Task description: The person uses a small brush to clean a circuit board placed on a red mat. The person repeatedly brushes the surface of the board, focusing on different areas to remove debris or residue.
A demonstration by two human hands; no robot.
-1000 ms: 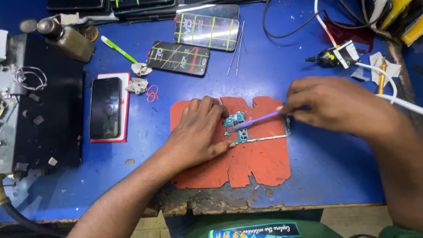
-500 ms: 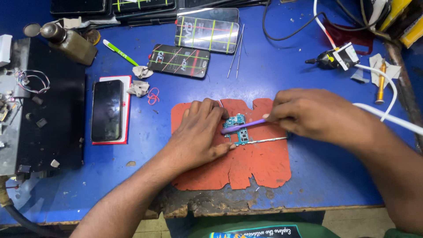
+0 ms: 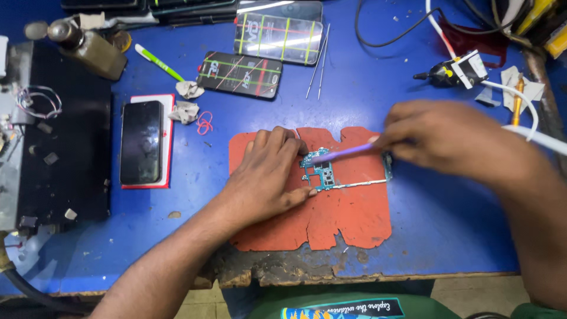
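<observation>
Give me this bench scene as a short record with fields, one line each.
surface: blue table with red mat
left hand: pressing circuit board onto the mat
right hand: holding purple tool, tip on the board
left of mat: black phone
behind mat: tweezers, two phone screens
</observation>
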